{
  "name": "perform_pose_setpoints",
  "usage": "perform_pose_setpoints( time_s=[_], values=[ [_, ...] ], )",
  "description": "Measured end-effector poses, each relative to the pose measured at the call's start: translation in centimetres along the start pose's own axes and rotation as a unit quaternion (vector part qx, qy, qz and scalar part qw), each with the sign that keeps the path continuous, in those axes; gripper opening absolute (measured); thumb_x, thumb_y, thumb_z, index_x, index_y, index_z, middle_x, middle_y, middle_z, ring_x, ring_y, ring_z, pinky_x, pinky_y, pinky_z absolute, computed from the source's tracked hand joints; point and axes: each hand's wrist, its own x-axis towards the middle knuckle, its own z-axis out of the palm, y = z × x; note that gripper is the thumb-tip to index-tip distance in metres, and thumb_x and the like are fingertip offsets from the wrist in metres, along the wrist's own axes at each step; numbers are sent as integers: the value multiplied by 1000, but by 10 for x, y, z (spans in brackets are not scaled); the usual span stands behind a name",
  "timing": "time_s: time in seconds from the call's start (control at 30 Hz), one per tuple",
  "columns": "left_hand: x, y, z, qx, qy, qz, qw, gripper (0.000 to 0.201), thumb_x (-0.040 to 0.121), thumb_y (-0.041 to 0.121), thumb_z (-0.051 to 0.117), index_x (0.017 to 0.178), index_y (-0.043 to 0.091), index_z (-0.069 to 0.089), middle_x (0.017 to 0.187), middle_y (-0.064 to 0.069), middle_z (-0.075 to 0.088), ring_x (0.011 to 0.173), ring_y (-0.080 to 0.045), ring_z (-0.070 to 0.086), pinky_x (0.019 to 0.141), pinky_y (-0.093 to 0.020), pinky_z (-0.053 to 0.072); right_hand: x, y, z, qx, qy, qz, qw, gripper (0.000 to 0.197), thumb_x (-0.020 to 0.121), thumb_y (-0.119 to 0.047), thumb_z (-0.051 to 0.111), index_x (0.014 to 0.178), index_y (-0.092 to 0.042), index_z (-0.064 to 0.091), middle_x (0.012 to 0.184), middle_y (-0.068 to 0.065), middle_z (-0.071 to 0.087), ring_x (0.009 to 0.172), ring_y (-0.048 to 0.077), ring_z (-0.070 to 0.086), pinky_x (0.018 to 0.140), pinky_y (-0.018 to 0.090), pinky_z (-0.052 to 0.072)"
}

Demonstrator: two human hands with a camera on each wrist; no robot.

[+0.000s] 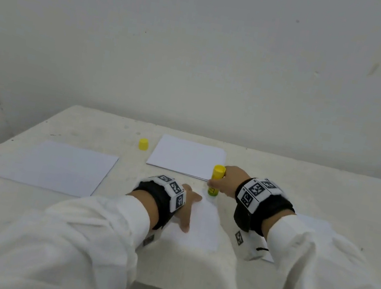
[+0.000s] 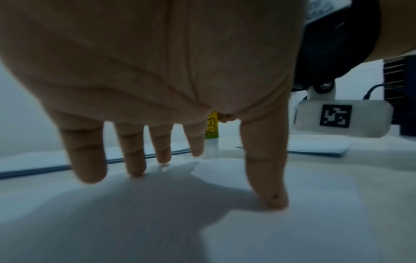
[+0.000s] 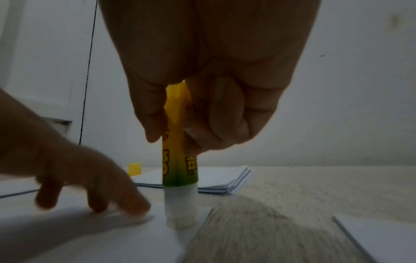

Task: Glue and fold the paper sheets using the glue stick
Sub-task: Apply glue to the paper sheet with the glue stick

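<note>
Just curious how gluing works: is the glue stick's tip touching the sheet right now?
Touching. The right wrist view shows the glue stick upright, its pale tip meeting the sheet with no gap.

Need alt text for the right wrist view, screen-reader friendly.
A right hand grips an uncapped yellow-and-green glue stick upright, its white tip pressed onto the far corner of a white paper sheet on a pale table. The left hand's spread fingers press the sheet down beside it; behind lie a stack of white sheets and a yellow cap.

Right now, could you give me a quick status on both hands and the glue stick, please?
Left hand flat, pinning the sheet. Right hand grips the uncapped glue stick, tip down on the sheet's corner. Nothing in the way.
</note>
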Motion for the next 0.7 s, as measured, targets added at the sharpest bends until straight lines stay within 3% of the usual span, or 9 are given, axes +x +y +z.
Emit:
perform_pose_setpoints(
  time_s=[0.13, 0.33, 0.47, 0.53, 0.6, 0.7],
  values=[
    [6, 6, -3, 14, -26, -30, 999, 101, 73, 47, 77, 151, 36, 15, 157, -3, 13, 143, -32, 21, 114, -50, 25, -9, -1, -6, -10, -31, -29, 999, 28, 88, -34, 61, 83, -8, 51, 85, 9, 54, 76, 21, 50, 68, 28, 39],
    [2, 9, -3, -5, -24, -31, 999, 99, 76, 41, 77, 152, 31, 14, 156, -4, 15, 143, -30, 19, 115, -46, 24, -51, 5, -1, 9, -46, -80, 996, 23, 85, -30, 65, 78, -10, 56, 80, 6, 56, 72, 19, 51, 61, 26, 38],
    [3, 13, -1, -8, -18, -41, 999, 101, 75, 38, 79, 153, 28, 15, 156, -6, 19, 144, -29, 19, 115, -44, 23, -78, 9, 3, 6, -86, -90, 992, 21, 82, -30, 67, 75, -12, 59, 72, 0, 57, 64, 15, 51, 62, 26, 41],
    [0, 14, -1, -20, -6, -42, 999, 99, 76, 34, 79, 152, 27, 16, 155, -6, 19, 144, -28, 20, 115, -42, 23, -86, 11, 0, 7, -108, -86, 990, 17, 81, -27, 68, 82, -10, 64, 72, -1, 61, 60, 12, 53, 61, 24, 44],
    [-2, 13, 1, -47, 10, -45, 998, 97, 75, 29, 80, 151, 25, 21, 154, -5, 24, 141, -28, 26, 111, -40, 28, -89, 18, -7, 37, -116, -69, 990, 18, 79, -20, 70, 94, -12, 67, 75, -1, 65, 59, 11, 57, 62, 23, 46],
    [-5, 10, 6, -97, 32, -52, 993, 89, 71, 26, 83, 142, 22, 31, 142, -6, 42, 125, -27, 45, 97, -33, 38, -88, 36, -23, 83, -90, -38, 992, 17, 76, -12, 69, 88, -20, 62, 77, 0, 67, 61, 10, 61, 64, 22, 45]
  ],
)
